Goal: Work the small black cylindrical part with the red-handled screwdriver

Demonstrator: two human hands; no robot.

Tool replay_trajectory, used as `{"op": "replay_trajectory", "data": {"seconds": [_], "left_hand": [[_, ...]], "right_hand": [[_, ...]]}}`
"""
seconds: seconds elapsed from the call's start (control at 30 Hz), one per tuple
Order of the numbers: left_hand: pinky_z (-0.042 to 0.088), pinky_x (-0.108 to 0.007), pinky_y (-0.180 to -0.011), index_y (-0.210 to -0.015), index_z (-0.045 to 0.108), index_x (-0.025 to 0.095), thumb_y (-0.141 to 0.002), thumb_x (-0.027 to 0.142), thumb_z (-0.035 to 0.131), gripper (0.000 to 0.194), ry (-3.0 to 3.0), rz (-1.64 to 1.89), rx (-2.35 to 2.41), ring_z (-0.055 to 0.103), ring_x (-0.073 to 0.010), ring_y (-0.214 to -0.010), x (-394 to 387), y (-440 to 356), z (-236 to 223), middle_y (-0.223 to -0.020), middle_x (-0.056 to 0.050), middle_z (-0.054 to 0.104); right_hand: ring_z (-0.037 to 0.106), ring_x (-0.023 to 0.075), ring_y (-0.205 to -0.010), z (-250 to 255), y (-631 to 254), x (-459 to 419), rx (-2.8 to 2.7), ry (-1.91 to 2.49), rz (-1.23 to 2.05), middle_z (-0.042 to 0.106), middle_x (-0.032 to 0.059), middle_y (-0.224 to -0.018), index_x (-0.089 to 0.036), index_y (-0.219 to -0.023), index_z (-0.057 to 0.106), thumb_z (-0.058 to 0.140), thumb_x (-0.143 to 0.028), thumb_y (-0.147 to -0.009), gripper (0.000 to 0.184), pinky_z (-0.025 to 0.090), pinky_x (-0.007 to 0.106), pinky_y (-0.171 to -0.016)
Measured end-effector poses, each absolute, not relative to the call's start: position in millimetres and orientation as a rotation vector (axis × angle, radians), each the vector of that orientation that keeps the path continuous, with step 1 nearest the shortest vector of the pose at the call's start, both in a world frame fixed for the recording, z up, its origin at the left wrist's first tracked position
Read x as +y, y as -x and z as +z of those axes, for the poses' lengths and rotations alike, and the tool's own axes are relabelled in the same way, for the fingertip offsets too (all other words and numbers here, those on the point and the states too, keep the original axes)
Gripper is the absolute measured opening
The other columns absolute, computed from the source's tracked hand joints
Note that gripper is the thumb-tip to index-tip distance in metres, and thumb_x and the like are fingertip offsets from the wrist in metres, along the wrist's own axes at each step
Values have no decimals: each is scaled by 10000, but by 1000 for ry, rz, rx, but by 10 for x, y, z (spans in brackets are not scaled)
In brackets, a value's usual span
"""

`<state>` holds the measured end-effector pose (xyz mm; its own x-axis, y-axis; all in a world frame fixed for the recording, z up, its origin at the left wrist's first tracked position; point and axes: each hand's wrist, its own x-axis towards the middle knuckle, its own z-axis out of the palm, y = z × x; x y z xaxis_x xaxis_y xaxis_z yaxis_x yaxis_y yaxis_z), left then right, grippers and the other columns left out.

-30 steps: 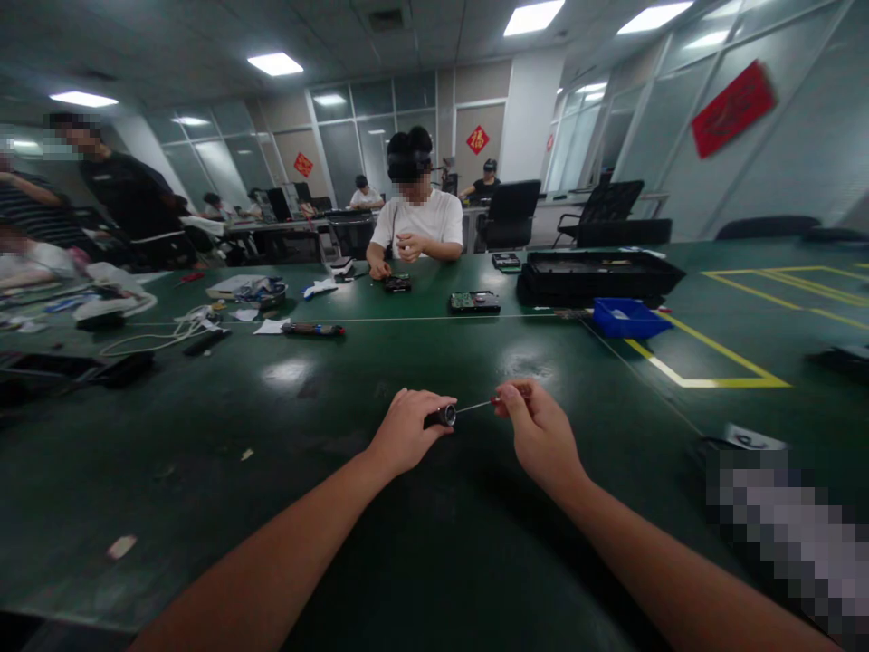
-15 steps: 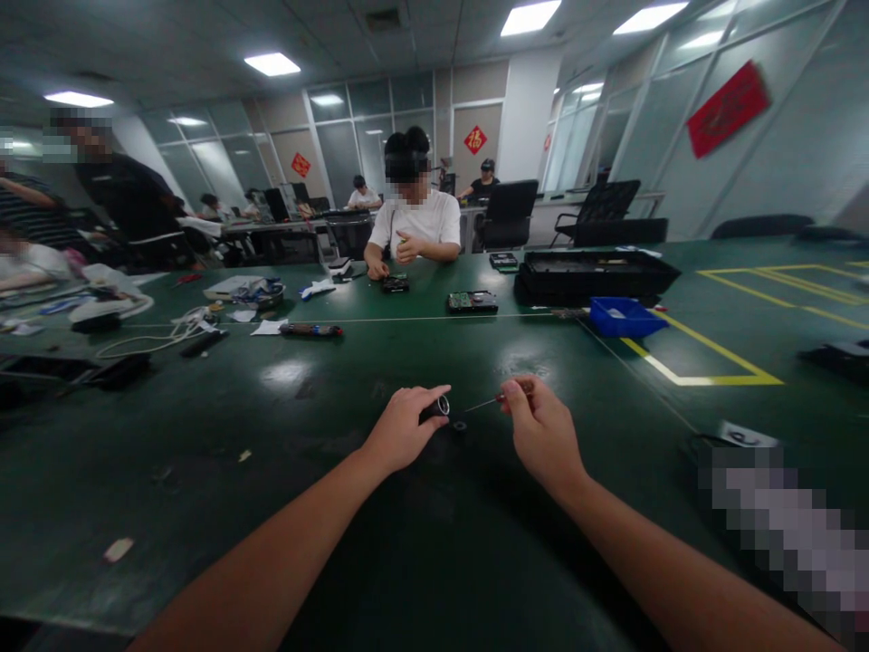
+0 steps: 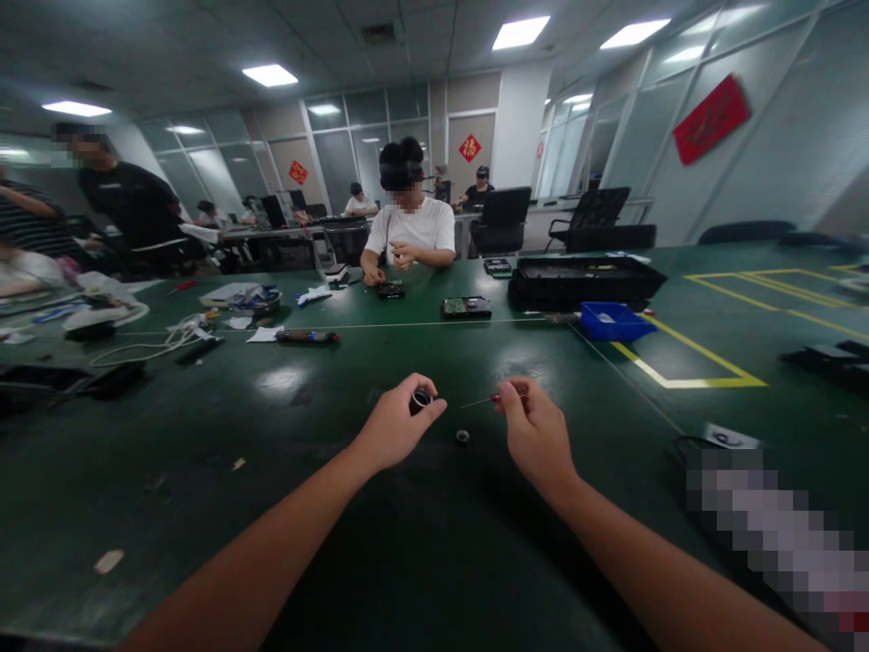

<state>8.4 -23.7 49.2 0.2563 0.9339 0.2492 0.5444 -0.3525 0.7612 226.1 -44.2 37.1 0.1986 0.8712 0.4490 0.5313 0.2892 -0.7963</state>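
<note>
My left hand (image 3: 397, 421) is closed around a short black cylinder with a light ring at its rim (image 3: 420, 399). Its round opening faces up and toward me. My right hand (image 3: 536, 421) pinches a screwdriver (image 3: 494, 397) by its reddish handle, and the thin shaft points left toward the cylinder without touching it. Between the hands, a small round dark piece (image 3: 463, 436) with some shiny detail lies on the green table (image 3: 434, 543). What the piece is, I cannot make out.
Across the table a person in a white shirt (image 3: 424, 231) handles a circuit-board device (image 3: 391, 289). Another such device (image 3: 466, 308), a long black tray (image 3: 587, 282) and a blue bin (image 3: 615, 321) stand ahead. A dark tool with a red tip (image 3: 307, 336) and cables (image 3: 163, 344) lie left.
My left hand has turned the cylinder so its opening shows more, and it has drawn away from the screwdriver tip. The small round piece now shows a shinier face.
</note>
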Motion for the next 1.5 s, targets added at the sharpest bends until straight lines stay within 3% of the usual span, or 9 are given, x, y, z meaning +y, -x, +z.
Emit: {"op": "replay_trajectory", "data": {"seconds": [0.1, 0.2, 0.33, 0.5, 0.77, 0.97, 1.17, 1.37, 1.5], "left_hand": [[485, -332, -791, -991, 647, 209, -906, 344, 576, 175, -2192, 802, 1267, 617, -201, -881, -266, -193, 541, -966, -39, 670], [495, -350, -831, -1062, 682, 224, -897, 253, 544, 217, -2394, 587, 1153, 635, -217, -928, -245, -297, 468, -1024, -52, 683], [510, -384, -825, -1213, 671, 246, -928, 340, 532, 331, -2588, 360, 1169, 650, -261, -961, -171, -381, 315, -1067, -84, 684], [512, -378, -768, -1095, 693, 217, -921, 377, 562, 271, -2651, 228, 1221, 661, -275, -912, -96, -380, 256, -1022, -97, 685], [463, -313, -722, -1021, 671, 220, -846, 336, 606, 220, -2218, 662, 1295, 632, -201, -823, 17, 7, 374, -925, -34, 693], [354, -252, -550, -1095, 642, 171, -803, 274, 607, 312, -1491, 1045, 1299, 483, -125, -569, 222, 596, 352, -659, 15, 533], [339, -208, -487, -1074, 620, 157, -708, 225, 749, 394, -1004, 1335, 1193, 486, -98, -571, 236, 1284, 359, -728, 17, 514], [376, -224, -466, -979, 630, 129, -896, 269, 609, 164, -836, 1510, 1330, 500, -102, -549, 136, 1960, 398, -784, -13, 549], [403, -233, -475, -878, 574, 131, -955, 237, 511, 145, -753, 1601, 1401, 516, -115, -557, 34, 2440, 446, -778, -15, 555]], "right_hand": [[670, 219, -741, 383, -2277, -442, -1472, 1375, 369, 712, 55, -783, -210, -947, 624, 450, -464, -1004, 313, 455, 337, -688], [663, 212, -725, 390, -2288, -443, -1475, 1374, 353, 710, 53, -787, -210, -952, 622, 442, -457, -1007, 310, 451, 329, -674], [655, 208, -721, 375, -2292, -438, -1472, 1379, 351, 701, 44, -779, -212, -953, 619, 447, -453, -1008, 301, 443, 322, -664], [647, 203, -717, 369, -2293, -435, -1472, 1387, 373, 693, 39, -788, -215, -959, 618, 447, -448, -1011, 293, 440, 320, -663], [670, 222, -784, 363, -2284, -432, -1470, 1388, 417, 707, 60, -835, -206, -970, 618, 453, -436, -1006, 285, 460, 342, -715], [669, 221, -785, 323, -2281, -402, -1471, 1391, 436, 707, 55, -828, -206, -966, 627, 455, -439, -1005, 292, 458, 342, -720], [667, 219, -774, 317, -2282, -409, -1478, 1390, 449, 704, 53, -815, -210, -978, 630, 447, -454, -1005, 307, 457, 341, -706], [665, 217, -773, 313, -2272, -415, -1483, 1389, 470, 696, 50, -820, -210, -975, 624, 448, -457, -1003, 306, 463, 343, -705], [663, 219, -774, 304, -2264, -408, -1478, 1389, 475, 697, 54, -817, -207, -969, 626, 448, -464, -1001, 314, 465, 347, -715]]}}
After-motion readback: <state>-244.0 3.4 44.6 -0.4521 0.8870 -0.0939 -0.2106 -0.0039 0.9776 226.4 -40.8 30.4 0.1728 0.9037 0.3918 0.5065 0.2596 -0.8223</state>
